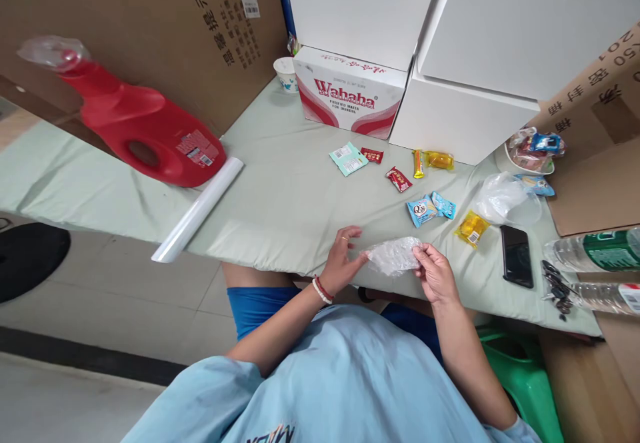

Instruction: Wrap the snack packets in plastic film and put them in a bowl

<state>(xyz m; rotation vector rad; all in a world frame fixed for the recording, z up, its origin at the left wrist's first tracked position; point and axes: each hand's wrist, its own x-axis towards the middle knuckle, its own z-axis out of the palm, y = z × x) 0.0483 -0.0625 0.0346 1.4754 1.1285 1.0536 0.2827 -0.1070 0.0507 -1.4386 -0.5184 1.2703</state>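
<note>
My right hand [437, 273] pinches the right end of a crumpled clear plastic bag [393, 256] between thumb and fingers, just above the table's front edge. At the bag's other end is my left hand [344, 260], its fingers apart and its thumb tip at or very close to the plastic. Beyond the hands lie small wrapped snacks: two blue packets [423, 210], a yellow packet [471, 228], red packets [399, 178], yellow-wrapped pieces [439, 160] and a pale green sachet [349, 158].
A red detergent jug [160, 130] and a white roll [197, 210] are at the left. Behind stands a Wahaha carton [350, 93] beside a paper cup [287, 74]. To the right are a phone [517, 256], bottles [613, 251], keys [556, 286], a snack bowl [525, 160] and loose plastic [503, 198].
</note>
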